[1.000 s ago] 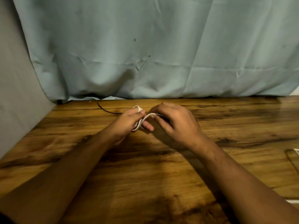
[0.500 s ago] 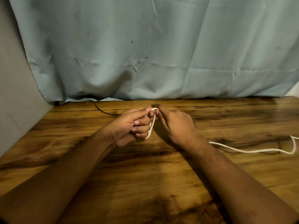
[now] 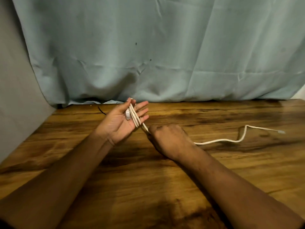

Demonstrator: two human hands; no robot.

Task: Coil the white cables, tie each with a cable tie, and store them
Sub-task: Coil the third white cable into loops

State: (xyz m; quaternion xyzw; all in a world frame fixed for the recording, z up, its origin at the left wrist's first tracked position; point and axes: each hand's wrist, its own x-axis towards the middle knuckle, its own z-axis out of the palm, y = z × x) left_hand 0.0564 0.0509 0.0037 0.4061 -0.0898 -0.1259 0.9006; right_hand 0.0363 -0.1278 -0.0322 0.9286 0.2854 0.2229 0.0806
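My left hand [image 3: 123,120] is held palm up with its fingers spread straight. Loops of a white cable [image 3: 134,116] are wound across its palm, and one clear plug lies on the palm. From the loops the cable runs down into my right hand [image 3: 168,139], which is curled into a fist and grips it just below the left hand. The rest of the white cable trails right over the wooden table [image 3: 214,171] in a wavy line and ends in a second plug [image 3: 280,131].
A thin black tie or wire [image 3: 101,111] lies at the table's back edge, behind my left hand. A pale blue cloth [image 3: 165,55] hangs along the back. A grey wall [image 3: 14,96] closes off the left side.
My left hand has opened flat, showing the wound loops on its palm. My right hand has pulled the cable down and toward me, and the free end has slid leftward on the table.
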